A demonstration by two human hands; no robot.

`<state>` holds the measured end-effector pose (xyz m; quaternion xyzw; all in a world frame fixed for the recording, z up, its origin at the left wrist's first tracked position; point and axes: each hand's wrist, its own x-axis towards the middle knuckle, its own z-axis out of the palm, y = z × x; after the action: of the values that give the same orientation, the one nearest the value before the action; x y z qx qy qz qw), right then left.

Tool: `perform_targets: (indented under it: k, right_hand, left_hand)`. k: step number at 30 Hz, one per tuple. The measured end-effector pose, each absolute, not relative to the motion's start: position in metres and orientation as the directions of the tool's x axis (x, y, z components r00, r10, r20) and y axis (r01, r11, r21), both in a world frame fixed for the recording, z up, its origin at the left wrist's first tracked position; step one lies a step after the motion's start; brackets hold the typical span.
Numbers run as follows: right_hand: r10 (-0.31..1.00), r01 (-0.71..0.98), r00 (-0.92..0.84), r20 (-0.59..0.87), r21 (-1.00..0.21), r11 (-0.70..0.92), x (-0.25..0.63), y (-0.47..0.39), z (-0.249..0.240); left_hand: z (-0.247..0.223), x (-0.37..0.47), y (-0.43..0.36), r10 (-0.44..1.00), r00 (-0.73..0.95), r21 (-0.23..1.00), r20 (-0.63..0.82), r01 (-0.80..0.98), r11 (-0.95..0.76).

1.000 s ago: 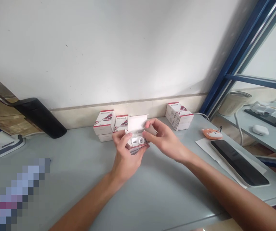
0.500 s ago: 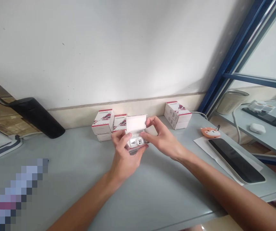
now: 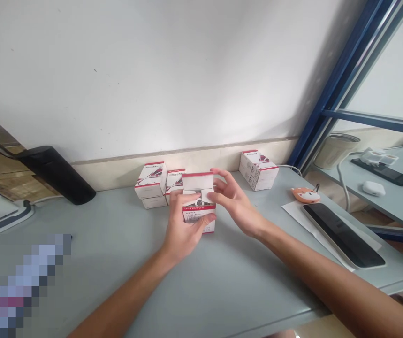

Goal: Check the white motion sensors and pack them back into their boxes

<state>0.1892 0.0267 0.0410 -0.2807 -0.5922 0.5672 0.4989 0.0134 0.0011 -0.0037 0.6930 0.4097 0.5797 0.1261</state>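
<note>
**At the middle of the table (image 3: 99, 239), an open box (image 3: 198, 207) is held in the left hand (image 3: 183, 229), its top touched by the right hand (image 3: 237, 205)**

Near the far wall (image 3: 152, 84), two stacked boxes (image 3: 259, 171) are set at right and a second stack (image 3: 151, 183) at left, a further box (image 3: 176, 180) just beside it; working room seems to be left on the near side. At right, a black-faced slab (image 3: 344, 234) is laid on white paper (image 3: 300, 215). The open box is held in front of the further box; whether its base meets the table cannot be told. The left hand is wrapped around it, thumb across the near face, probably so that it is kept steady, opening upward. The right hand is held loosely spread, fingers by the raised lid (image 3: 197, 181) and thumb against a side flap (image 3: 207, 195), apparently so that both can be controlled; whether either is pinched cannot be told.
</note>
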Motion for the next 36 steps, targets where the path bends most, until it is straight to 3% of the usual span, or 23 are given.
perform_targets:
  k: [5, 8, 15, 19, 22, 27, 29, 33, 36]
  right_hand:
    - [0.746, 0.036, -0.392, 0.539, -0.801, 0.598, 0.195, 0.026, 0.041]
    - [0.685, 0.097, -0.401, 0.608, -0.716, 0.691, 0.196, 0.026, 0.038]
    - [0.673, 0.215, -0.325, 0.664, -0.642, 0.736, 0.194, 0.024, 0.037]
    - [0.704, 0.191, -0.292, 0.648, -0.681, 0.707, 0.194, 0.025, 0.038]
    - [0.733, 0.140, -0.273, 0.623, -0.728, 0.671, 0.195, 0.025, 0.040]
    - [0.635, 0.124, -0.407, 0.657, -0.649, 0.751, 0.197, 0.026, 0.040]
    - [0.623, 0.135, -0.444, 0.644, -0.640, 0.757, 0.196, 0.027, 0.035]
    - [0.697, 0.158, -0.553, 0.456, -0.765, 0.625, 0.190, 0.029, 0.018]
    - [0.772, 0.105, -0.482, 0.415, -0.847, 0.521, 0.186, 0.035, 0.007]
  left_hand:
    - [-0.004, 0.024, -0.002, 0.785, -0.083, 0.776, 0.614, 0.246, -0.581]
    - [-0.009, 0.028, -0.002, 0.747, -0.128, 0.753, 0.653, 0.220, -0.620]
    - [-0.013, 0.016, 0.008, 0.634, -0.016, 0.564, 0.773, 0.475, -0.675]
    - [-0.015, 0.015, 0.011, 0.589, 0.008, 0.524, 0.808, 0.446, -0.725]
    - [-0.016, 0.016, 0.011, 0.606, 0.001, 0.543, 0.796, 0.440, -0.715]
    - [-0.015, 0.009, 0.013, 0.626, -0.002, 0.566, 0.780, 0.431, -0.703]
    - [-0.012, 0.007, 0.016, 0.665, -0.047, 0.631, 0.746, 0.372, -0.681]
    - [-0.002, 0.004, 0.019, 0.752, -0.334, 0.823, 0.568, 0.226, -0.521]
    - [0.008, -0.005, 0.021, 0.704, -0.312, 0.766, 0.638, 0.352, -0.538]
